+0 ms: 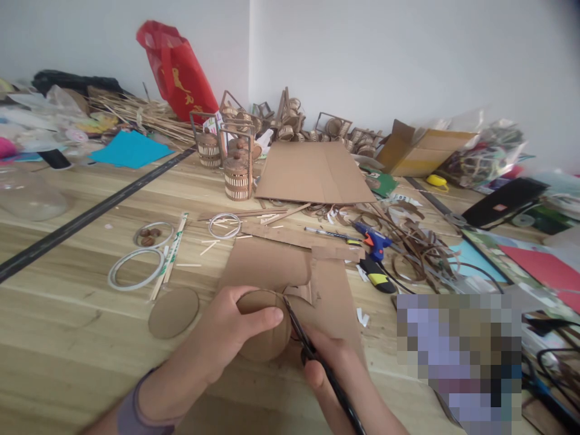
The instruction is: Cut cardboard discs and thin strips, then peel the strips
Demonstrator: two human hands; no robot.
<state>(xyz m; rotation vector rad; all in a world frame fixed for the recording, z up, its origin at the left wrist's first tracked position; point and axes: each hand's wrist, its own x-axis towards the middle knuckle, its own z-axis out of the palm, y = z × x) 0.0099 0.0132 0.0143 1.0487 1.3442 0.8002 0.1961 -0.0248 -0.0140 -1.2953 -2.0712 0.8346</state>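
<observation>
1. Left hand (235, 320): curled round a cardboard disc (265, 341), thumb pressed flat on its face. The disc is held above the near part of the desk (104, 374), over a cardboard sheet (267, 261).
2. Right hand (333, 356): closed on dark scissors (304, 339); blade tips seen at the disc's upper right rim.
3. Second disc (174, 312): laid flat on bare wood, left of the left hand.
4. Farther left, small brown rounds (148, 237) are enclosed by a pale ring (173, 234). Larger rings (114, 279) are set just nearer, with only wood inside.
5. Right of the sheet: black-and-yellow cutter (377, 275), blue glue gun (375, 240), heaped brown strips (421, 241).
6. Toward the far edge, small lidded baskets (238, 179) are stood upright in handled frames; contents hidden by lids. More are piled against the wall.
7. Far edge, right of centre: cardboard box (419, 154), flaps spread; contents cannot be made out.
8. Far right corner: clear bag (484, 151), filled with tangled, mixed-colour material.
9. Far edge, left of centre: red bag (181, 78), leaned back, its inside unseen.
</observation>
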